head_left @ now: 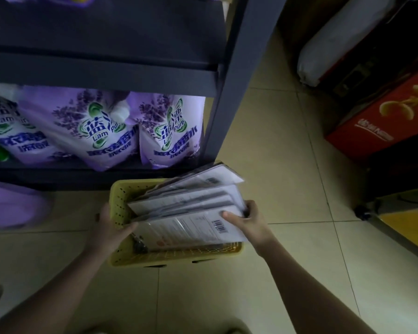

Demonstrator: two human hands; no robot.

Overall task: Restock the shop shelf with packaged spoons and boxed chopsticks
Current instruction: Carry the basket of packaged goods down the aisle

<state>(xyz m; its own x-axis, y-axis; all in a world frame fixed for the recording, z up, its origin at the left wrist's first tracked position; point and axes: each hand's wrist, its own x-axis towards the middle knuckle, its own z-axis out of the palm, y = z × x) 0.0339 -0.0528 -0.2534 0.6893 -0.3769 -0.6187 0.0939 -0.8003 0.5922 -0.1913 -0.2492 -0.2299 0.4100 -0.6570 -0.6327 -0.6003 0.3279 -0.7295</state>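
Down on the tiled floor point(275, 165) sits a yellow basket point(174, 257), just in front of a dark shelf point(101, 68); the basket is stuffed with flat packets point(186, 203), fanned out and leaning toward the shelf; what the packets hold is too blurred to tell; the nearest packet point(191, 229) shows a barcode; the right hand point(247, 221) grips the right ends of the packets, thumb on the nearest packet's face, fingers curled behind the stack; the left hand point(111, 225) holds the basket's left wall, thumb inside against the packets' left ends; purple pouches point(101, 131) stand on the shelf's lower level behind the basket; a red carton point(381, 121) lies on the floor to the right, well apart from the basket.
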